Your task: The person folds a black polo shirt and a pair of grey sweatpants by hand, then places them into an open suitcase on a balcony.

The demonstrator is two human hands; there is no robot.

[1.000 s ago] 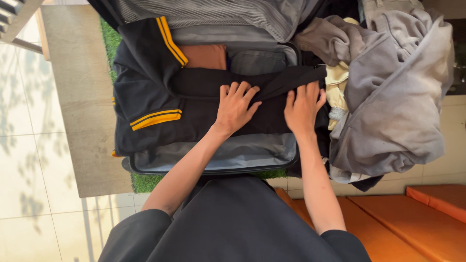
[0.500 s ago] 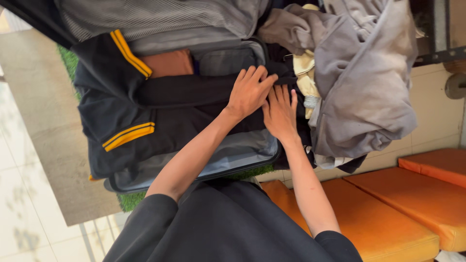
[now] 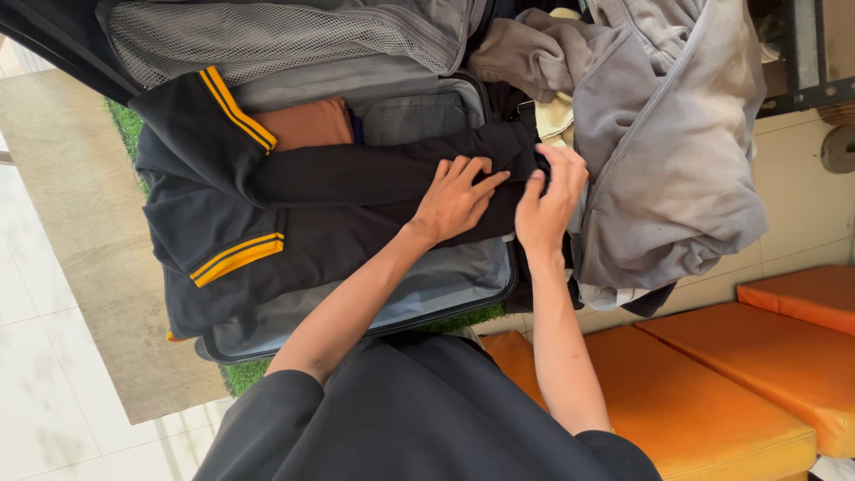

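A black garment with yellow stripes lies spread across the open suitcase, its folded sleeve running over the body of the cloth toward the suitcase's right edge. It sits on top of what is already packed, with a rust-brown folded piece showing just above it, beside the grey lining and under the mesh pocket of the lid.

The left hand rests flat on the sleeve, fingers spread and lightly curled, pressing the cloth down rather than gripping it; this seems to keep the fold from springing open. The right hand is just beside it, at the sleeve's end, its fingers pinched on the black fabric at the suitcase edge, apparently tucking that end in. Both hands thus touch the garment at its right-hand end, while the striped cuffs lie well apart from them to the left.

To the right a heap of grey clothing spills beside the suitcase, with a pale yellow piece peeking out. Orange cushions lie nearby.
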